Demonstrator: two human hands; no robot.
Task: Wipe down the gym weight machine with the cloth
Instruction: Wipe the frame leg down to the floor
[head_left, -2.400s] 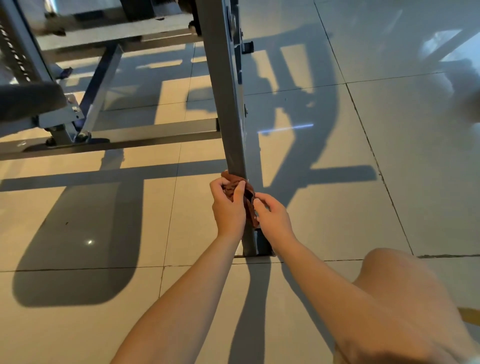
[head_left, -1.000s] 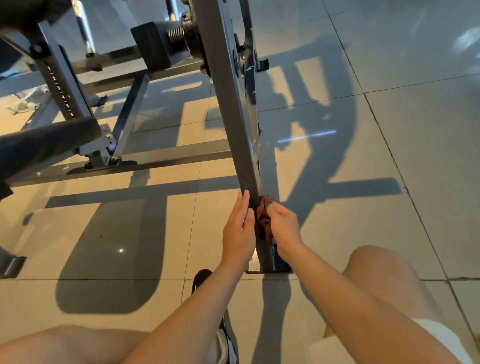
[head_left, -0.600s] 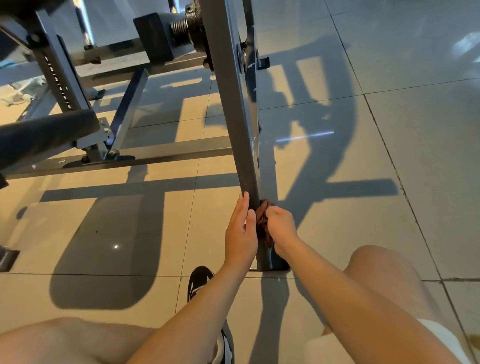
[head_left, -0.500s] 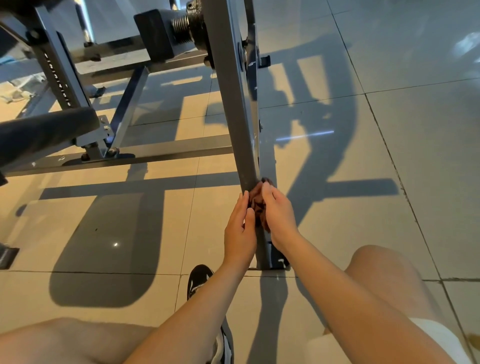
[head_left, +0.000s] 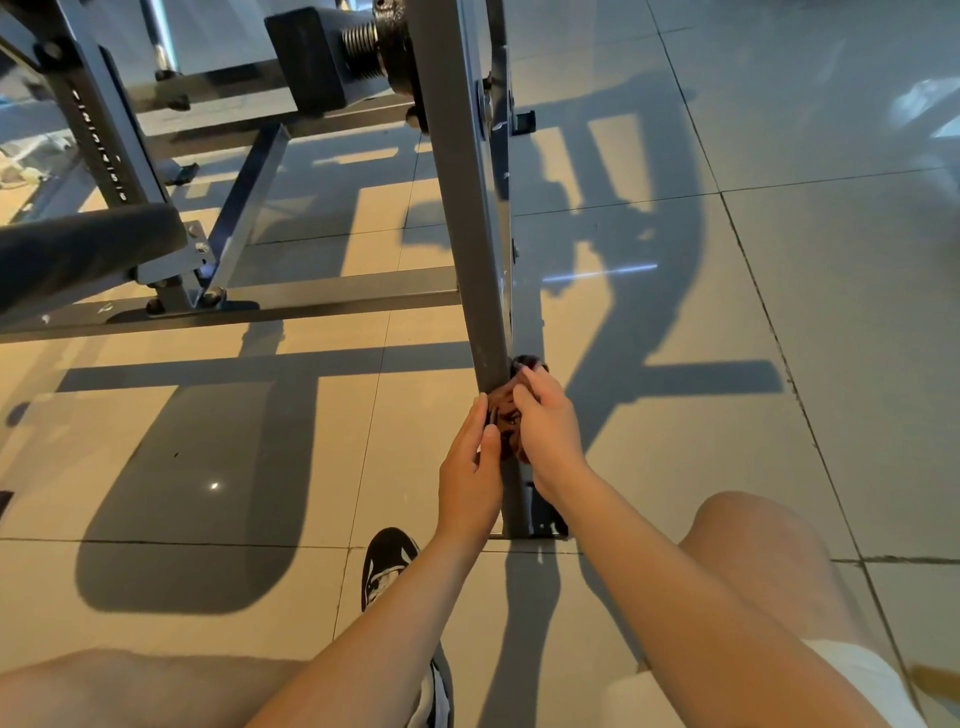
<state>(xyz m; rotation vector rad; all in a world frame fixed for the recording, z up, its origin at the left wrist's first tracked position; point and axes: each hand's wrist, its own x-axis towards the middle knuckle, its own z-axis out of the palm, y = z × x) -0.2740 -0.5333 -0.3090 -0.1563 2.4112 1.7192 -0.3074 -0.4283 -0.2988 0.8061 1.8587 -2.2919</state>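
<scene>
Wiping low on the grey post (head_left: 460, 218) of the gym weight machine (head_left: 322, 297), centre frame.
My right hand (head_left: 548, 431) grips the bunched brown cloth (head_left: 505, 415) against the post; my left hand (head_left: 469, 470) rests straight-fingered beside it. Next, I judge, a firm slide along the metal. Upper left, a numbered bar (head_left: 98, 137) shows digits up to 6.

The cloth (head_left: 506, 415) is a rust-brown wad, bunched tight against the grey post (head_left: 457, 182) of the machine (head_left: 244, 218), low down, a little above its foot. My right hand (head_left: 548, 431) grips it; my left hand (head_left: 470, 467) lies flat on the post's 9 o'clock side. The post leans up toward 12 o'clock. A base bar (head_left: 311, 299) runs off to 9 o'clock, with a black pad (head_left: 78, 249) above it.
</scene>
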